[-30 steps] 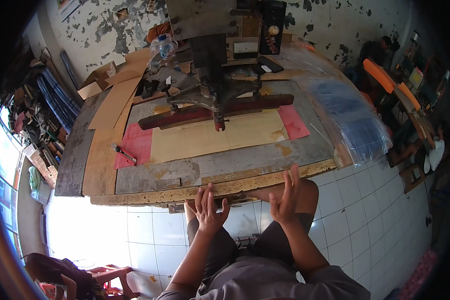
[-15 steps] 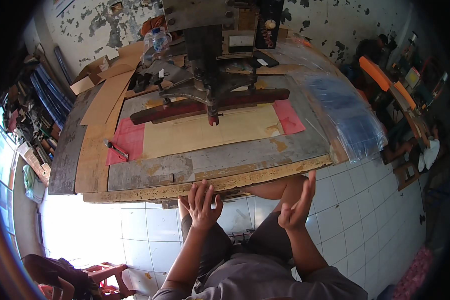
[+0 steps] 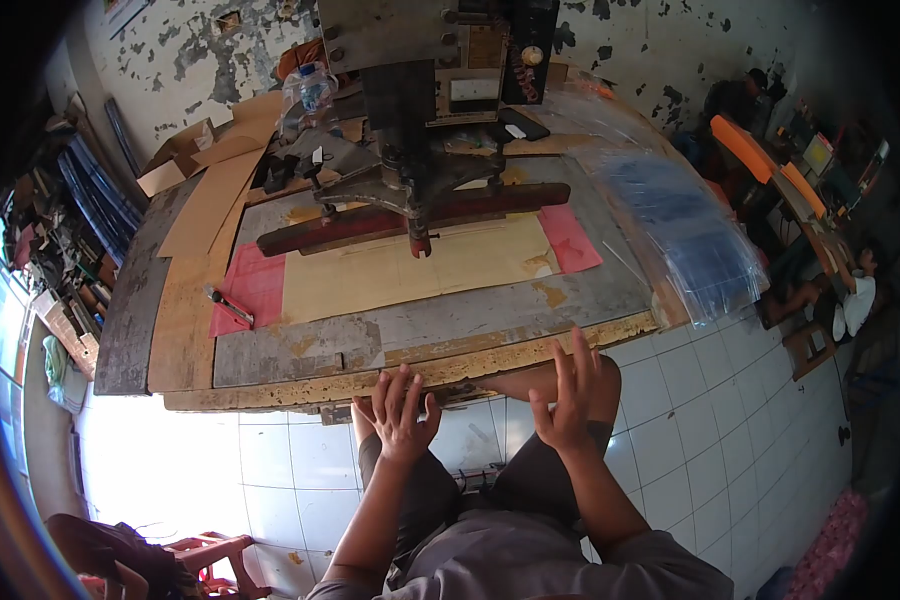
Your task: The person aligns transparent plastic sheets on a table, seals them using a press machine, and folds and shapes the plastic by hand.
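Near the front edge of the worktable [image 3: 450, 362], my left hand [image 3: 398, 420] has its fingers apart and holds nothing. My right hand [image 3: 568, 405] is raised over my knee, fingers spread, also holding nothing. On the table's grey board lies a long yellow sheet [image 3: 410, 270] with a pink piece [image 3: 245, 283] at its left end and another pink piece [image 3: 570, 240] at its right end. A red cutter knife [image 3: 230, 307] rests on the left pink piece. Above the sheet is a long dark red bar [image 3: 490, 205] under the press [image 3: 402, 120].
Clear plastic sheets [image 3: 680, 230] lie at the table's right side. Cardboard [image 3: 205, 215] and an open box [image 3: 178, 160] are at the left. A plastic bottle [image 3: 313, 92] stands behind. At far right, a person [image 3: 855, 300] sits low. A red stool [image 3: 215, 560] is at lower left.
My right hand turned sideways with its fingers closer together, then opened out again and moved left. My left hand has stayed near the table edge. The view has shifted slightly.
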A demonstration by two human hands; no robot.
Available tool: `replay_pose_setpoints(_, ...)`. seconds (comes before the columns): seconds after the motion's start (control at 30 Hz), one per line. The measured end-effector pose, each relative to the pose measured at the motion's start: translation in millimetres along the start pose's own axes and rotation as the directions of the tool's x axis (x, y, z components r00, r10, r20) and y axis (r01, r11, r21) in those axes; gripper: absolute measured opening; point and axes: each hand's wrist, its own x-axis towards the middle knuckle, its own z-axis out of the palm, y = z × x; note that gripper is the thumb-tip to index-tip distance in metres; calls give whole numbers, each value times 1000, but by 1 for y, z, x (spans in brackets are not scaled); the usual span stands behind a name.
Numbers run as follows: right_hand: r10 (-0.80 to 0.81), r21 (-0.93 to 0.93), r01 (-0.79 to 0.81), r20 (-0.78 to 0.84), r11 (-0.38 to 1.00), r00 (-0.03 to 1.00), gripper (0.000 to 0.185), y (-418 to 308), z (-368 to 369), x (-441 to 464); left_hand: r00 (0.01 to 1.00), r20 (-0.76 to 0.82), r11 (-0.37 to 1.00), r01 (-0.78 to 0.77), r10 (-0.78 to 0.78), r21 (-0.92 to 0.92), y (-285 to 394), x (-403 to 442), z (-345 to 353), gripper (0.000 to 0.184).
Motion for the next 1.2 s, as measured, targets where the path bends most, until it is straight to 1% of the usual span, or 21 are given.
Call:
replay_pose_setpoints(0.1, -41, -26, 39, -65, 999, 997, 70, 4, 5, -11, 999, 7, 998, 48, -48, -26, 3, 0, -2, 50)
replay_pose_setpoints(0.13, -24, -63, 26, 39, 998, 999, 70, 5, 5, -11, 998, -17, 997, 54, -55, -51, 2, -2, 0, 50)
replay_pose_setpoints(0.2, 21, -140, 13, 238, 990, 971, 70, 7, 2, -5, 996, -66, 993, 60, -67, -101, -1, -4, 8, 49)
replay_pose_setpoints(0.3, 4, -12, -4, 14, 1000, 1000, 73, -4, -10, -3, 997, -52, 997, 48, -51, -57, 1, -3, 6, 48)
replay_pose_setpoints(0.33, -50, -10, 49, -93, 999, 994, 73, 0, -7, -5, 998, -49, 998, 47, -50, -51, 1, -3, 6, 47)
replay_pose_setpoints(0.4, -156, -26, 156, -302, 987, 940, 75, 12, 3, -10, 998, -43, 998, 46, -48, -39, 1, -3, 5, 45)
replay_pose_setpoints(0.43, -117, -119, 104, -113, 988, 987, 75, 17, 6, -11, 998, -39, 998, 44, -46, -35, 2, -3, 3, 48)
replay_pose_setpoints(0.47, -57, -219, 71, 72, 973, 996, 75, 21, 9, -11, 998, -38, 999, 42, -43, -32, 3, -2, 2, 52)
replay_pose_setpoints(0.5, 22, -320, 59, 244, 946, 969, 75, 22, 10, -7, 998, -41, 999, 38, -39, -28, 4, 1, 2, 55)
replay_pose_setpoints(0.57, 30, -90, -16, 158, 996, 987, 73, 18, 5, -2, 995, -90, 997, 33, -39, -71, 1, 0, 9, 63)
replay_pose_setpoints(0.6, 47, 32, -51, 121, 998, 992, 72, 15, 3, -3, 993, -107, 995, 31, -40, -93, 1, 0, 7, 67)
replay_pose_setpoints(0.7, 35, -27, -33, 101, 999, 994, 71, 17, 10, -13, 989, 26, 982, 147, -145, -119, 8, 0, -1, 90)
replay_pose_setpoints(0.8, 61, -139, -31, 216, 990, 974, 71, 12, -1, -8, 996, -49, 990, 74, -80, -118, 7, 4, 0, 91)
replay_pose_setpoints(0.9, 21, -75, -22, -11, 997, 1000, 72, 4, -7, -4, 997, 28, 995, 79, -77, -54, 9, 7, -7, 113)
replay_pose_setpoints(1.0, 78, -242, -20, 233, 970, 969, 73, 9, -10, 15, 998, -68, 999, -5, 2, -48, 3, 5, 1, 110)
replay_pose_setpoints(1.1, 137, -162, -94, 280, 982, 950, 73, 6, -31, 36, 999, -35, 999, 20, -21, -40, 4, 1, 1, 109)
replay_pose_setpoints(1.17, 17, -175, -6, 64, 985, 998, 74, 12, -30, 33, 999, -36, 999, 17, -19, -41, 3, 0, 2, 108)
replay_pose_setpoints(1.2, -48, -190, 38, -46, 981, 998, 75, 12, -29, 34, 999, -39, 999, 17, -18, -43, 2, 0, 3, 108)
